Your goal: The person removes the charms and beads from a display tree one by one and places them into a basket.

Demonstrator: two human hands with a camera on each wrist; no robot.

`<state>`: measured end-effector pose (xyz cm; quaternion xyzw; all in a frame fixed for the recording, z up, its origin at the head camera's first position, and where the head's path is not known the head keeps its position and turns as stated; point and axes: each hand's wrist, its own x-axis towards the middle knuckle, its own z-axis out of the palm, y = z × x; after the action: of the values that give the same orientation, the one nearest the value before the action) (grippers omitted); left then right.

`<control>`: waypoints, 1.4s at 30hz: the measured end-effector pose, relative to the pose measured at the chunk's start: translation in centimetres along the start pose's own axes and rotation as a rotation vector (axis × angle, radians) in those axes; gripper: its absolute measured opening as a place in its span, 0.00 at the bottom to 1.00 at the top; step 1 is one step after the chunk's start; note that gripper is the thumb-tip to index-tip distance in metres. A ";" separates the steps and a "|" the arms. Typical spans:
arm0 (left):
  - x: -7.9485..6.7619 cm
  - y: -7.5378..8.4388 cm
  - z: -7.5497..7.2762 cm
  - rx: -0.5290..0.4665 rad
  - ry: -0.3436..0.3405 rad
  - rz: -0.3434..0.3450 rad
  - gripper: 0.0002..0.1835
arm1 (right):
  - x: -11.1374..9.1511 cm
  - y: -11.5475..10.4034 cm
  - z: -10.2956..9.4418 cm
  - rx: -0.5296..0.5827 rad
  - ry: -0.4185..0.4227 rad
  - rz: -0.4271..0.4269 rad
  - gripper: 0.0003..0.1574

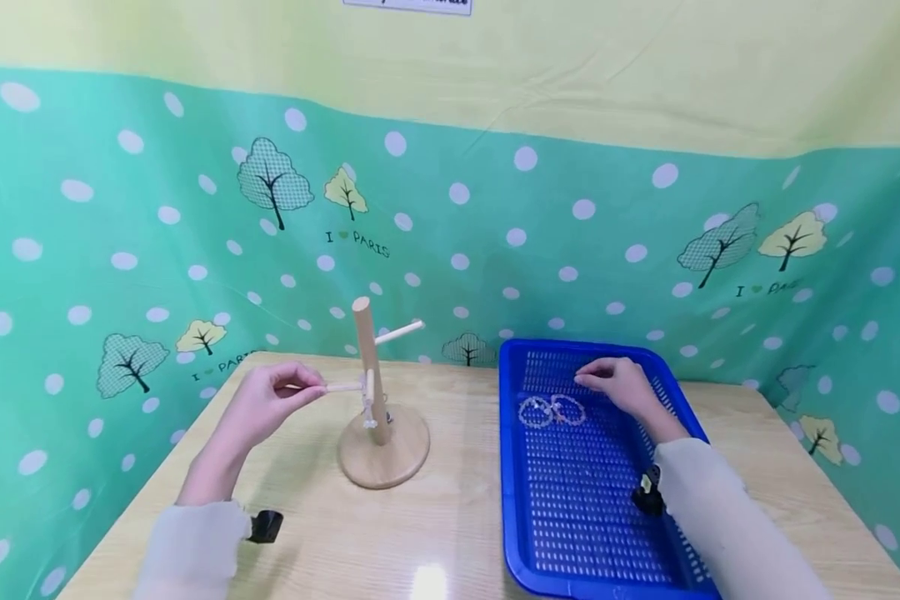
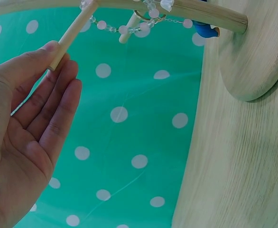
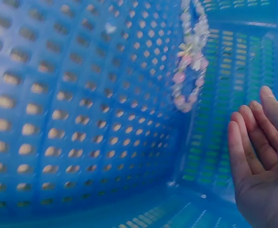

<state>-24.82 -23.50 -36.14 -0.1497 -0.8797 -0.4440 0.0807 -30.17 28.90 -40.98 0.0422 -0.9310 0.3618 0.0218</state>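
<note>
My left hand [image 1: 266, 404] pinches the free end of a thin wooden peg [image 2: 73, 34] between thumb and fingers. The peg sticks out from the post of a wooden stand [image 1: 384, 471] with a round base. Beaded bracelets with pink and clear beads [image 2: 101, 25] hang near the post, and a small blue item [image 2: 206, 31] sits low on it. Over the far part of a blue plastic basket [image 1: 507, 475], my right hand [image 1: 621, 385] hovers with relaxed fingers and holds nothing. Two beaded bracelets [image 1: 522, 412] lie side by side in the basket, left of that hand.
Another peg [image 1: 399, 332] points right from the upper post. The light wood table [image 1: 427, 533] carries the stand on the left and the basket on the right. A green and yellow printed cloth [image 1: 450, 225] hangs right behind the table.
</note>
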 end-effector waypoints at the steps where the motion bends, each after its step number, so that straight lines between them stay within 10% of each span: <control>1: -0.1 -0.1 0.0 0.005 0.002 0.001 0.05 | -0.1 -0.3 0.1 0.008 0.008 -0.010 0.18; 42: -0.1 -0.6 0.6 -0.083 0.041 -0.031 0.08 | 1.4 -19.7 4.6 0.375 0.000 -0.320 0.11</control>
<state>-24.92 -23.38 -37.04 -0.1304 -0.8609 -0.4842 0.0857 -29.73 11.20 -31.06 0.1925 -0.8290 0.5202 0.0707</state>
